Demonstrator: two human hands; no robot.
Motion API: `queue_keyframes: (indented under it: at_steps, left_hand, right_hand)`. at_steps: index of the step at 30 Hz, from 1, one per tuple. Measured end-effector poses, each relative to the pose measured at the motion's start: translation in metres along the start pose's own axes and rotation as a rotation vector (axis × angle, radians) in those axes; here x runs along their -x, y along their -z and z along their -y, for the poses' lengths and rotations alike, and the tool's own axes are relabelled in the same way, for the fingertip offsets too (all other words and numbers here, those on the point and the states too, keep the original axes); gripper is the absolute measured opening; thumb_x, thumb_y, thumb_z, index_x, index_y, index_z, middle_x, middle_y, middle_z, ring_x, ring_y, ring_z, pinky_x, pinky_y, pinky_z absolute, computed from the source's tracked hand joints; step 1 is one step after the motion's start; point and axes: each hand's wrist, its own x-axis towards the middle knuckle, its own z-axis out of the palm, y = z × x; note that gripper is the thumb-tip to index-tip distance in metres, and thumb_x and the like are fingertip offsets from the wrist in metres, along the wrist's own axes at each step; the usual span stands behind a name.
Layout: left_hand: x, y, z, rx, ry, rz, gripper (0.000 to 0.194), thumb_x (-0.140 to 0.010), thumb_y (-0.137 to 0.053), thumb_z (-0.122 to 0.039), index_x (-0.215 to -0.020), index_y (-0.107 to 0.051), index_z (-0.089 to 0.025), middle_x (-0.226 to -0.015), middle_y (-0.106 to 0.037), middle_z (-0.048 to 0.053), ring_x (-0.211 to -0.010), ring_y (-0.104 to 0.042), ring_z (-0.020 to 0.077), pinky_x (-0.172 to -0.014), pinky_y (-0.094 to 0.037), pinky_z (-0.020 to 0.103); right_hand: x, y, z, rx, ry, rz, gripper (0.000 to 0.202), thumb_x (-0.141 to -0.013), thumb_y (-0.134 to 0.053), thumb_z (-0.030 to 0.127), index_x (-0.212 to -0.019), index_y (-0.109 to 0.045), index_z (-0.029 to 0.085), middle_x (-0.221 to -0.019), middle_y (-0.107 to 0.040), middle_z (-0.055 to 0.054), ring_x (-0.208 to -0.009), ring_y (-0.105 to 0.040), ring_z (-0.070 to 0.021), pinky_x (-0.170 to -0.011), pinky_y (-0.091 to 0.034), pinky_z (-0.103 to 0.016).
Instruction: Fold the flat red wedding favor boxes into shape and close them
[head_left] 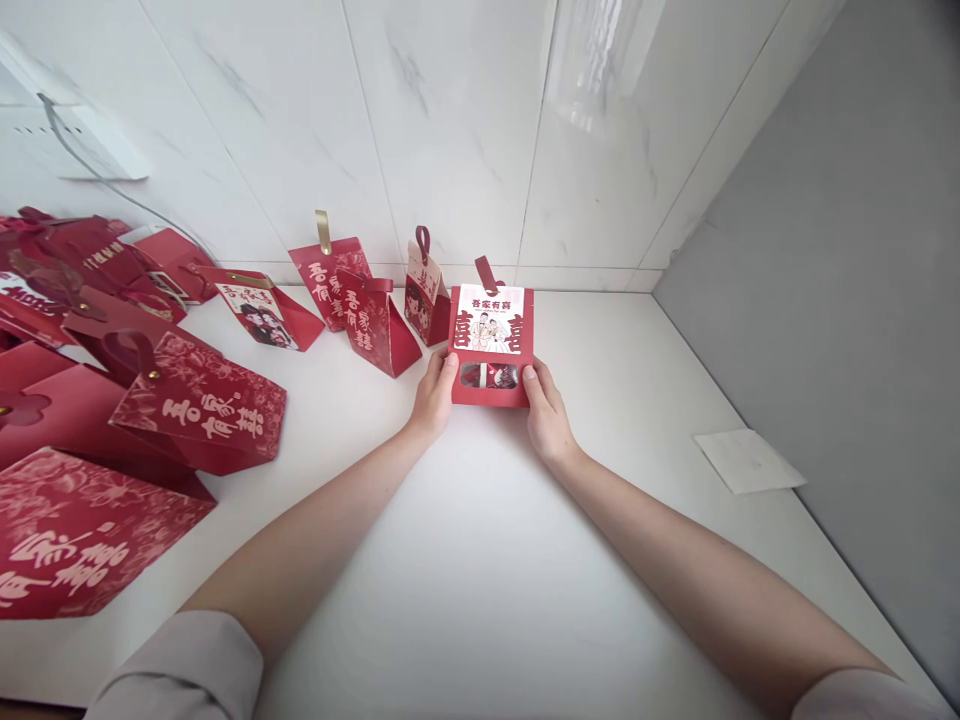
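Observation:
Between my two hands is a red gift box [492,320] with a white printed panel showing a couple, a ribbon loop on top and a small clear window low on its front. Wrapped items show through that window. My left hand [433,395] grips the box's lower left side, thumb at the front edge. On the lower right side my right hand [551,408] is closed the same way, its thumb beside the window. The fingers behind the box are hidden. Just left of it stands a small box with a dark red loop [425,290].
More red boxes stand along the wall, among them a triangular one [379,322] and one with a cartoon couple [262,310]. Larger red boxes [210,400] crowd the left. A white square sheet [748,461] lies at the table's right edge. A cable hangs from a socket [71,142].

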Motion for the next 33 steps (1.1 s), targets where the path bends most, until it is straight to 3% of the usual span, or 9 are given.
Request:
queue_keyframes:
  at_steps: [20,33]
  left_hand:
    - [-0.0014,0.0009,0.0052,0.024,0.002,-0.014,0.047,-0.094,-0.044,-0.06,-0.118,-0.059,-0.022,-0.126,-0.064,0.006,-0.121,-0.058,0.0248,-0.105,-0.045,0.039]
    - [0.0011,0.0006,0.0021,-0.011,-0.031,-0.039,0.046,-0.095,-0.044,-0.058,-0.123,-0.056,-0.023,-0.129,-0.063,0.008,-0.121,-0.058,0.0243,-0.103,-0.046,0.04]
  right_hand:
    - [-0.0018,0.0013,-0.0018,0.013,-0.009,0.006,0.039,-0.095,-0.048,0.056,-0.122,-0.057,0.028,-0.131,-0.063,-0.003,-0.123,-0.056,-0.0237,-0.107,-0.042,-0.043]
    - [-0.0015,0.0009,-0.0034,0.022,0.006,0.005,0.043,-0.096,-0.048,0.055,-0.128,-0.054,0.027,-0.138,-0.058,-0.004,-0.129,-0.053,-0.0238,-0.111,-0.04,-0.044]
